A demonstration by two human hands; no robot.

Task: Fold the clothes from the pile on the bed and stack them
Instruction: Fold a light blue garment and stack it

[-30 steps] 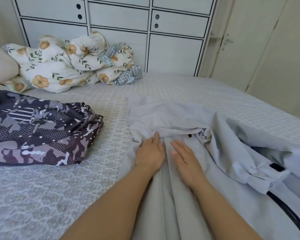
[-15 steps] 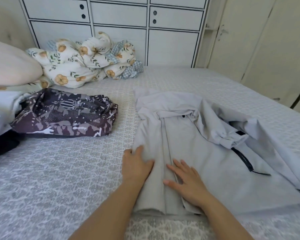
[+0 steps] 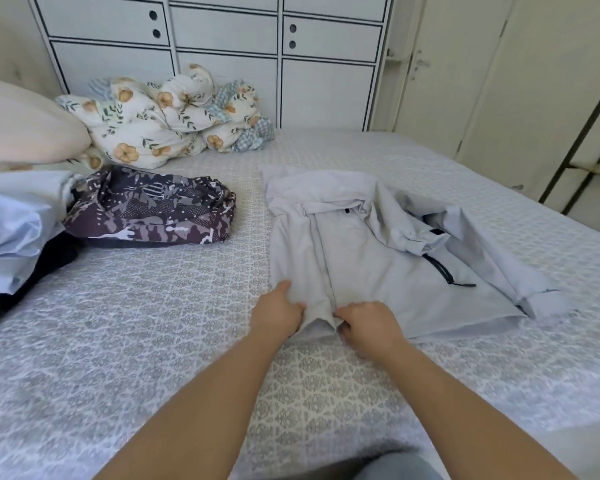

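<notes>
Head camera looks forward and down over the bed (image 3: pixel 118 341).

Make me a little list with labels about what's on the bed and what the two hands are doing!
Being folded: light grey jacket, spread flat on the bed
Left hand: grips the jacket's near hem
Right hand: grips the same hem, beside the left
Already folded: dark patterned garment, left of the jacket
Still waiting: pile of pale blue and dark clothes at the left edge
Far end: flowery quilt, bunched up
</notes>
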